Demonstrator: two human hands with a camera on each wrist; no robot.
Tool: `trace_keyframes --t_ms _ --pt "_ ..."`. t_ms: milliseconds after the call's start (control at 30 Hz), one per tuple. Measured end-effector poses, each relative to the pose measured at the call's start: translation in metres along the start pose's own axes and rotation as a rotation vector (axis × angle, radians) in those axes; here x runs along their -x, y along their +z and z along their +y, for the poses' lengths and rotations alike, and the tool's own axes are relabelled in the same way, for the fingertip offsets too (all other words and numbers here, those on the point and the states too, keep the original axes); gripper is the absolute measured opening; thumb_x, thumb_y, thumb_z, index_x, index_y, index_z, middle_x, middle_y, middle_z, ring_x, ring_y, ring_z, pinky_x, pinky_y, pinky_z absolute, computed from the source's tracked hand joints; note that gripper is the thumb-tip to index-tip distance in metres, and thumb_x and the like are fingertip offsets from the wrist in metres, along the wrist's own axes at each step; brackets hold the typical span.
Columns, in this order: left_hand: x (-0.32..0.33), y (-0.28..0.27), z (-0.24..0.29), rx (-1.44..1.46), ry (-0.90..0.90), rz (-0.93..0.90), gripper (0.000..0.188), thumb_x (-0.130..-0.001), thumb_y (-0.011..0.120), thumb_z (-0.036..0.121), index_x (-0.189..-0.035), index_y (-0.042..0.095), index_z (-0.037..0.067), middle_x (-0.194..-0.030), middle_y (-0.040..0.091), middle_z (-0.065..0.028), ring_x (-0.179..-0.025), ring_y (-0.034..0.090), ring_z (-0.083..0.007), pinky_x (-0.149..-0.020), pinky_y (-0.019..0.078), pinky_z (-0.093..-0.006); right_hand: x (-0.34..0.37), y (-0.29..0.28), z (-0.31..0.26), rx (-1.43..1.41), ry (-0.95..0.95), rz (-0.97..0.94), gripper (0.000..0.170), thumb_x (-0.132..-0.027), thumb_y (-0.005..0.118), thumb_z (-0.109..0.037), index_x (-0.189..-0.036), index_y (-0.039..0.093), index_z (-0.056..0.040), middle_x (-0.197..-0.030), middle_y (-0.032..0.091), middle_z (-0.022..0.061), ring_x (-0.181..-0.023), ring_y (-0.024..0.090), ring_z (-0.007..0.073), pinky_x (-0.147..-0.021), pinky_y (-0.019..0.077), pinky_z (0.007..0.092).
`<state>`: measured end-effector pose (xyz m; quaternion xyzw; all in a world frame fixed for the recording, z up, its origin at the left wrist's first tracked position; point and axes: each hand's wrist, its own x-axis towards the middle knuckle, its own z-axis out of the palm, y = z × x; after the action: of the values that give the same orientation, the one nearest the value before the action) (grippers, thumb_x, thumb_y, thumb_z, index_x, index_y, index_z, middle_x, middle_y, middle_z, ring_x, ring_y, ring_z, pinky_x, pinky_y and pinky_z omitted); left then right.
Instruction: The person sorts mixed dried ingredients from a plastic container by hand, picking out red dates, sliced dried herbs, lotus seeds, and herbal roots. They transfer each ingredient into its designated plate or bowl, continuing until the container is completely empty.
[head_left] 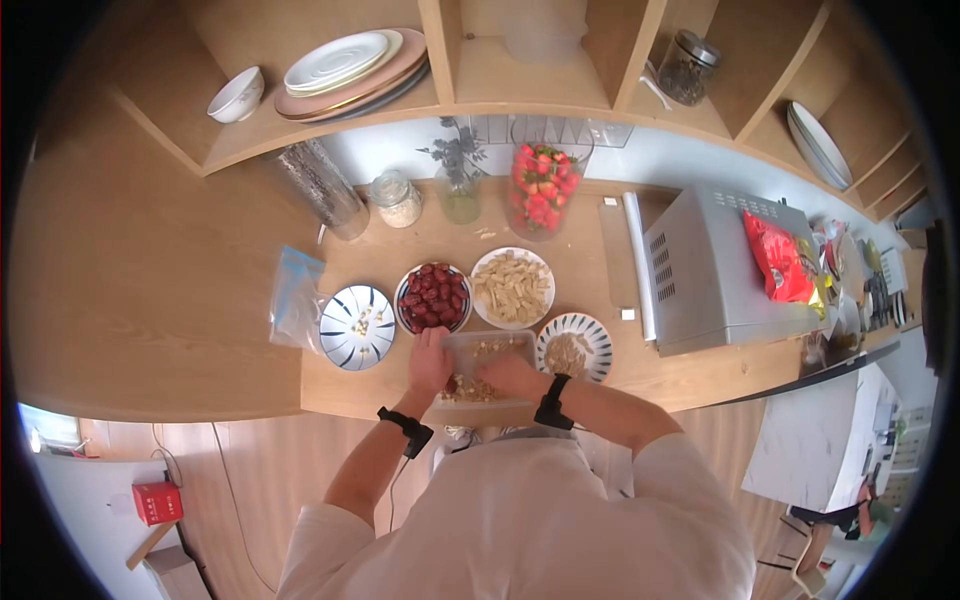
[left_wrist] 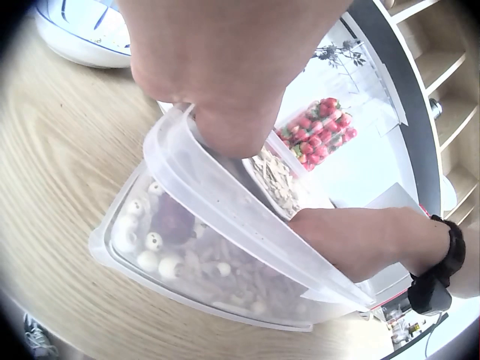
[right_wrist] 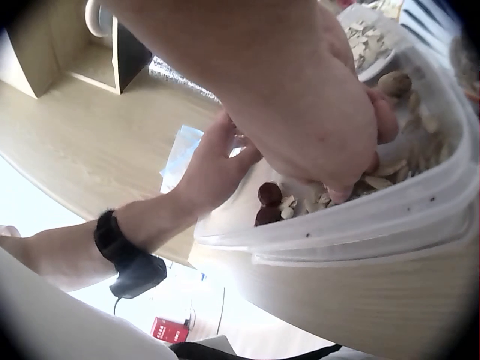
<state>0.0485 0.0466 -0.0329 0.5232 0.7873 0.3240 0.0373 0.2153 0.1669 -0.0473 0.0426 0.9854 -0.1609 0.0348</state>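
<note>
While your right hand [head_left: 511, 376] reaches into the plastic container [left_wrist: 225, 206] on the worktop [head_left: 330, 388], your left hand [head_left: 431, 362] lies at its rim. Fingers, both: cannot tell. Step: probably arranging contents [right_wrist: 396, 175]; next: even spreading, likely.

Milky translucent container [right_wrist: 367, 238], dark red dates [head_left: 433, 292], cream slices [head_left: 513, 287], blue-striped white dish [head_left: 340, 338], bright red strawberries [head_left: 545, 183]

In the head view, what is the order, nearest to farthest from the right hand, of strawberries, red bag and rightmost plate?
1. Rightmost plate: just right of the right hand.
2. Strawberries: farther back, toward the wall.
3. Red bag: far right, on the silver appliance.
</note>
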Motion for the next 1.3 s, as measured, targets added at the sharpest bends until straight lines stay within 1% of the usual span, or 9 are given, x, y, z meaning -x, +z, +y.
trace_keyframes --t_ms 400,467,633,867,967,1067,1133,1200,1300 --pt "0.009 0.015 -0.020 0.089 0.027 0.024 0.044 -0.072 0.063 0.003 -0.115 0.055 0.007 -0.109 0.055 -0.0186 -0.104 0.053 -0.0414 -0.091 0.0453 -0.0495 0.051 -0.038 -0.007 -1.048 0.410 0.132 0.048 -0.104 0.045 -0.030 -0.143 0.043 -0.0009 -0.132 0.057 0.0245 -0.119 0.057 0.0377 -0.102 0.0445 0.0436" --pt "0.009 0.015 -0.020 0.056 0.025 0.005 0.043 -0.072 0.065 0.006 -0.114 0.056 0.007 -0.109 0.056 -0.0184 -0.102 0.053 -0.0417 -0.090 0.0450 -0.0504 0.059 -0.021 0.000 -0.522 0.271 0.175 0.044 -0.103 0.047 -0.034 -0.136 0.047 -0.0042 -0.123 0.060 0.0244 -0.110 0.060 0.0365 -0.093 0.0485 0.0406" --pt "0.010 0.011 -0.017 0.067 0.025 0.019 0.038 -0.071 0.064 0.005 -0.109 0.059 0.008 -0.105 0.058 -0.0181 -0.098 0.054 -0.0421 -0.086 0.0446 -0.0525 0.054 -0.032 0.006 -0.613 0.377 0.036 0.032 -0.101 0.048 -0.032 -0.116 0.051 -0.0042 -0.107 0.066 0.0230 -0.092 0.065 0.0399 -0.075 0.0498 0.0458" --pt "0.012 -0.007 -0.003 0.305 0.084 -0.002 0.024 -0.088 0.057 0.016 -0.109 0.058 0.004 -0.111 0.056 -0.0246 -0.108 0.051 -0.0437 -0.091 0.0411 -0.0531 0.077 0.011 0.087 -0.394 0.727 0.411 0.039 -0.097 0.052 -0.033 -0.125 0.049 -0.0045 -0.087 0.068 0.0250 -0.086 0.067 0.0462 -0.072 0.0522 0.0546" --pt "0.010 -0.045 0.019 0.205 0.149 -0.018 0.023 -0.089 0.055 0.014 -0.109 0.057 0.002 -0.104 0.057 -0.0248 -0.103 0.054 -0.0435 -0.087 0.0434 -0.0512 0.097 0.026 0.114 -0.368 0.853 0.436 0.047 -0.102 0.046 -0.042 -0.099 0.064 0.0011 -0.087 0.067 0.0205 -0.082 0.064 0.0361 -0.074 0.0498 0.0464" --pt "0.008 -0.079 0.037 0.151 0.126 -0.138 0.024 -0.090 0.057 0.015 -0.109 0.057 0.000 -0.100 0.058 -0.0242 -0.098 0.055 -0.0443 -0.089 0.0435 -0.0516 0.107 -0.058 0.020 -0.885 0.899 0.604 0.069 -0.104 0.029 -0.054 -0.096 0.071 0.0000 -0.086 0.073 0.0142 -0.083 0.069 0.0294 -0.077 0.0540 0.0421" --pt "0.010 -0.083 0.040 0.025 0.276 -0.015 0.028 -0.092 0.057 0.018 -0.114 0.057 0.000 -0.099 0.059 -0.0236 -0.096 0.056 -0.0437 -0.089 0.0438 -0.0517 0.114 0.005 0.067 -1.187 0.902 0.613 0.073 -0.101 0.032 -0.063 -0.100 0.072 -0.0030 -0.089 0.074 0.0115 -0.084 0.070 0.0288 -0.083 0.0545 0.0435" --pt "0.011 -0.115 0.057 0.162 0.217 -0.042 0.032 -0.093 0.057 0.019 -0.119 0.055 0.000 -0.101 0.059 -0.0235 -0.097 0.057 -0.0422 -0.089 0.0444 -0.0504 0.112 0.030 0.088 -0.123 0.771 0.444 0.043 -0.095 0.055 -0.032 -0.129 0.048 -0.0059 -0.094 0.068 0.0267 -0.085 0.067 0.0470 -0.072 0.0538 0.0543" --pt "0.030 -0.092 0.026 0.345 0.227 0.005 0.040 -0.095 0.055 0.020 -0.129 0.049 0.000 -0.105 0.059 -0.0233 -0.099 0.058 -0.0396 -0.089 0.0457 -0.0474 0.099 -0.026 0.031 -0.148 0.855 0.486 0.045 -0.093 0.059 -0.032 -0.129 0.048 -0.0068 -0.113 0.062 0.0240 -0.087 0.066 0.0453 -0.075 0.0549 0.0528"
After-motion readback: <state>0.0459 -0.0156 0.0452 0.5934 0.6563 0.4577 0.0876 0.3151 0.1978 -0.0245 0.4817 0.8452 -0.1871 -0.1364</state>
